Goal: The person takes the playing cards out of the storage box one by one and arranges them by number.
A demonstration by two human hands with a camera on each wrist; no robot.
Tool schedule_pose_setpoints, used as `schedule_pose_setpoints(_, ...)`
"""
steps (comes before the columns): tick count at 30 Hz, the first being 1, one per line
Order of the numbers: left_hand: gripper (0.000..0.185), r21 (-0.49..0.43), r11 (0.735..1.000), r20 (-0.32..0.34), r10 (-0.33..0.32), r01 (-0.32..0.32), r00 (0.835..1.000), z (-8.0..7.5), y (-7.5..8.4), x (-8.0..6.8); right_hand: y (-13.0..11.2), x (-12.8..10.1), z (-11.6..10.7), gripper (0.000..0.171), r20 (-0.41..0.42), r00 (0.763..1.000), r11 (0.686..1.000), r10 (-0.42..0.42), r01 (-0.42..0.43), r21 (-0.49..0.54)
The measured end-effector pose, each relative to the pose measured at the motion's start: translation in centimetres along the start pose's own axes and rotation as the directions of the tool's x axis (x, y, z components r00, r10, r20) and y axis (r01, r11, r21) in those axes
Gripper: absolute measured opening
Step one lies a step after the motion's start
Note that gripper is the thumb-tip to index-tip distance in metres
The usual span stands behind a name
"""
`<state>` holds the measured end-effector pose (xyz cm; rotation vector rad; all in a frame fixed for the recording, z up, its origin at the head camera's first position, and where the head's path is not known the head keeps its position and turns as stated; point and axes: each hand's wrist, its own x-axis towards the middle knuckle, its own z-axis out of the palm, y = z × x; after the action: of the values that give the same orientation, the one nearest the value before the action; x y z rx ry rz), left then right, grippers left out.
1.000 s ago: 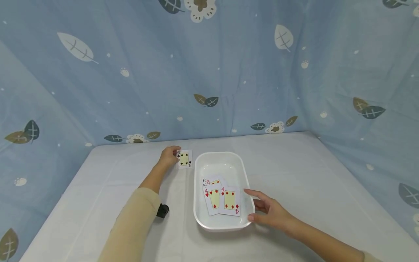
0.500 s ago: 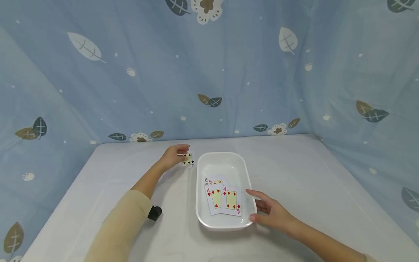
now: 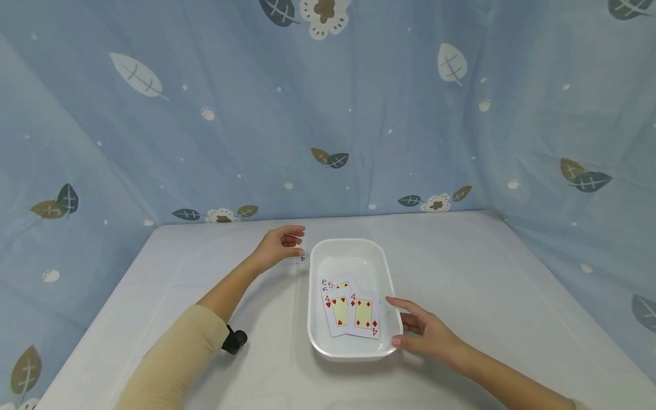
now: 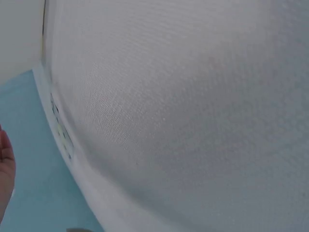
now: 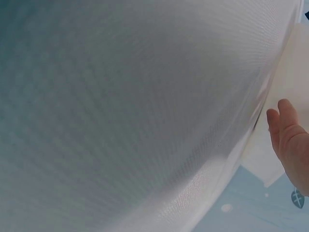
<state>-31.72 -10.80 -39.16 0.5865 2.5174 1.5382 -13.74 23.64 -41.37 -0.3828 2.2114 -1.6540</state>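
Note:
A white rectangular tray stands mid-table with several playing cards. The four of diamonds partly overlaps the four of hearts; red and black cards with fives and a six show behind. My right hand holds the tray's right rim, index finger and thumb at the edge, other fingers outside. Left of the tray, my left hand hovers over a four of spades, fingers loosely bent and thumb apart. In the left wrist view the card lies flat, the hand apart from it.
A white cloth covers the table. Blue leaf-patterned curtains hang behind and at both sides. A black device sits at the left wrist.
My left hand has moved right from the card's left edge to over the card, hiding most of it. The right hand stays on the tray. The view has shifted slightly.

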Motion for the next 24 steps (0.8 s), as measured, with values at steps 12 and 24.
schedule_pose_setpoints(12,0.055,0.03,0.991,0.034,0.127,-0.128,0.991,2.6,2.1,-1.4,0.2,0.0,0.0,0.075,0.025,0.999,0.999,-0.031,0.03,0.04)
schedule_pose_setpoints(24,0.053,0.047,0.936,0.217,0.331,-0.348,0.918,6.5,4.2,-2.1,0.2,-0.1,0.1,0.074,0.022,0.999,0.999,-0.044,0.043,0.027)
